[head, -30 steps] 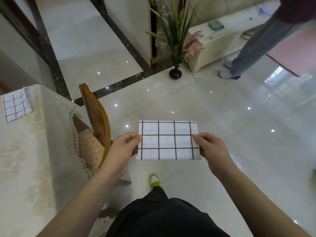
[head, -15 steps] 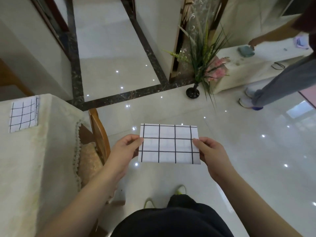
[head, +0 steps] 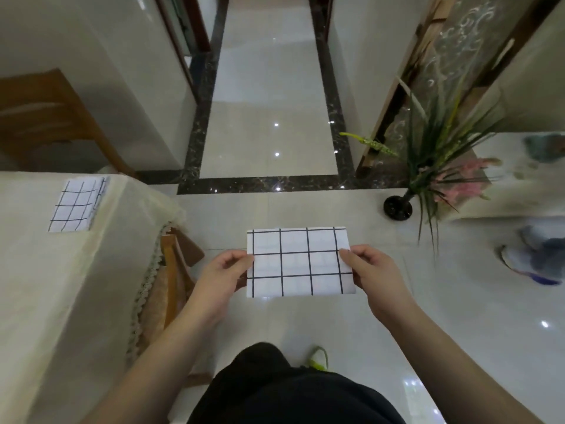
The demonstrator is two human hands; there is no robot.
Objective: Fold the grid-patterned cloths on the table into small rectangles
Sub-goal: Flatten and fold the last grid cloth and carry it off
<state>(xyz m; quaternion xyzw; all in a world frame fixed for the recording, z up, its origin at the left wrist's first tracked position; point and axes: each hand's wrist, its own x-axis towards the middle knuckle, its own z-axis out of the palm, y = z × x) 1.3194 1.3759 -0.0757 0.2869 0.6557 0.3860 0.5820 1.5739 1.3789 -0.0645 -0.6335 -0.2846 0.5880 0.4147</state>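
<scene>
A white cloth with a black grid (head: 298,261), folded into a flat rectangle, hangs in the air over the floor in front of me. My left hand (head: 224,276) pinches its left edge and my right hand (head: 371,272) pinches its right edge. A second grid cloth (head: 76,205), folded small, lies on the table (head: 46,286) at the left, well apart from both hands.
A wooden chair (head: 171,270) is tucked at the table's right edge, another chair (head: 46,117) stands behind the table. A potted plant (head: 434,166) stands on the floor at the right, and another person's shoes (head: 532,258) show at the far right.
The view has swung left, bringing more of the table and the hallway into sight. The held cloth stays stretched between both hands, the same shape.
</scene>
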